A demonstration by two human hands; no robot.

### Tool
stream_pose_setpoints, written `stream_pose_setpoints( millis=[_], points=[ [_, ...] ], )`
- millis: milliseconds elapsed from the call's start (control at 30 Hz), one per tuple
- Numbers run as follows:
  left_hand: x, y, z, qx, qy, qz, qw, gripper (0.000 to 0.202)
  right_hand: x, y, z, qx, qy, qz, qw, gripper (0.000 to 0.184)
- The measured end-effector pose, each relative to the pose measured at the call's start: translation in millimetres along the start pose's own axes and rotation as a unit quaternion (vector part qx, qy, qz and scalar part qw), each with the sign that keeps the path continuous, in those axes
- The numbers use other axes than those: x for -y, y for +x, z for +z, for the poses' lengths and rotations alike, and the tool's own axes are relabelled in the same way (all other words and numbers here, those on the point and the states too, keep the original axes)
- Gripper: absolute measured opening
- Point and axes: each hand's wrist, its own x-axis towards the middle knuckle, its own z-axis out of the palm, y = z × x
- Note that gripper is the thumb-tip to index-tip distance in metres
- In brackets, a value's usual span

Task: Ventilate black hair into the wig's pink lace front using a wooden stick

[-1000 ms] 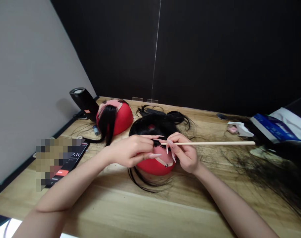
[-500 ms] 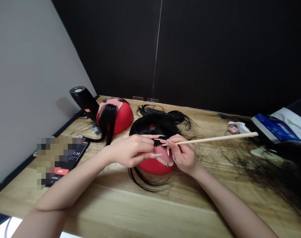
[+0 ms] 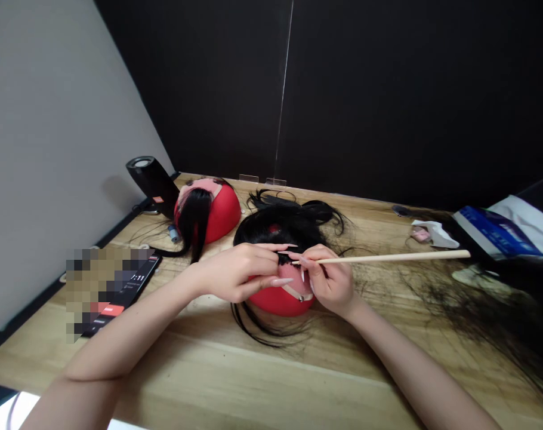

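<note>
A red dome-shaped wig block (image 3: 278,304) sits on the table in front of me, wearing a pink net wig cap (image 3: 293,276) with a pale edge band. Long black hair (image 3: 275,224) covers its far side and spreads behind it. My left hand (image 3: 242,272) rests against the block's left side, index finger and thumb stretched out and apart, with hair showing between them. Pinched in my right hand (image 3: 329,278) is a long thin wooden stick (image 3: 397,257), its narrow end at the hair's edge on the cap. Any fine point on that end is too small to make out.
Back left, a second red wig block (image 3: 224,212) with black hair stands beside a black cylindrical speaker (image 3: 151,182). A phone (image 3: 132,286), partly blurred, lies left. Loose dark hair (image 3: 468,304) and a blue-and-white tissue pack (image 3: 499,230) occupy the right side. A black panel rises behind.
The stick's far end has dipped and shifted slightly right, as my right hand tilts it a little. My left hand and the wig block stay in place.
</note>
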Motion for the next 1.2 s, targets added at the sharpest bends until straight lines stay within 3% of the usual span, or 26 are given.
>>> stream_pose_setpoints(
  millis=[1200],
  points=[
    [1.6, -1.4, 1.6, 0.004, 0.009, -0.001, 1.0, 0.026, -2.5, -0.5, -2.6, 0.015, 0.006, 0.048, 0.999, 0.019]
  ],
)
